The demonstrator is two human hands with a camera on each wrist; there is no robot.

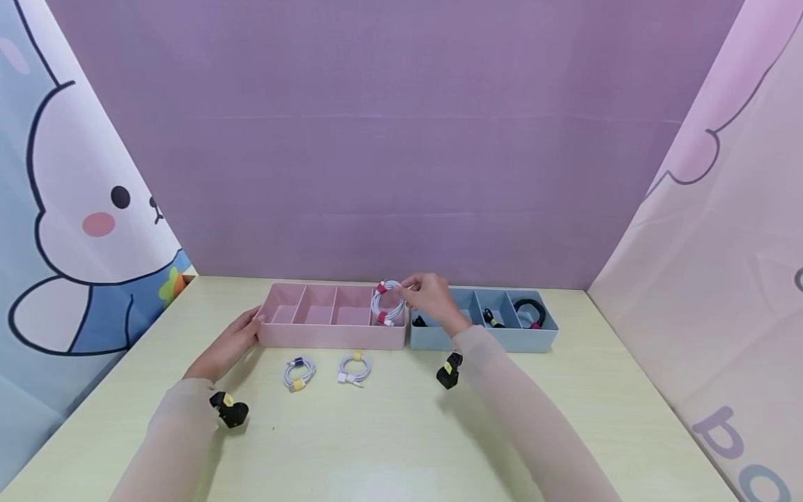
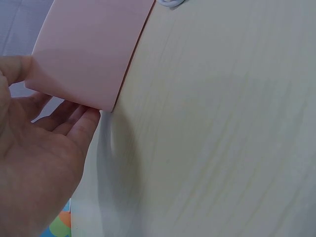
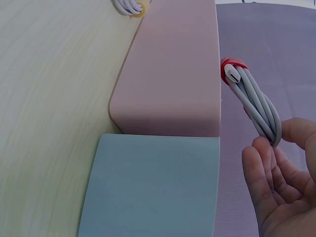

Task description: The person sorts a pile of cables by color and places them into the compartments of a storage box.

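Note:
A coiled white cable with red ties [image 1: 388, 302] is pinched between the thumb and fingers of my right hand [image 1: 433, 300]. It hangs over the right-end compartment of the pink divided box [image 1: 332, 337]. In the right wrist view, the white cable [image 3: 259, 103] shows its connector beside a red tie, above the box's rim. My left hand [image 1: 231, 343] holds the left end of the pink box, thumb at the rim and fingers along the end wall, as the left wrist view shows. The pink box's other compartments hold nothing.
A blue divided box [image 1: 527, 341] adjoins the pink one on the right, with a black coiled cable [image 1: 530, 310] and smaller dark items inside. Two white coiled cables, one with yellow and blue ties [image 1: 299, 374], another with a yellow tie [image 1: 354, 369], lie in front.

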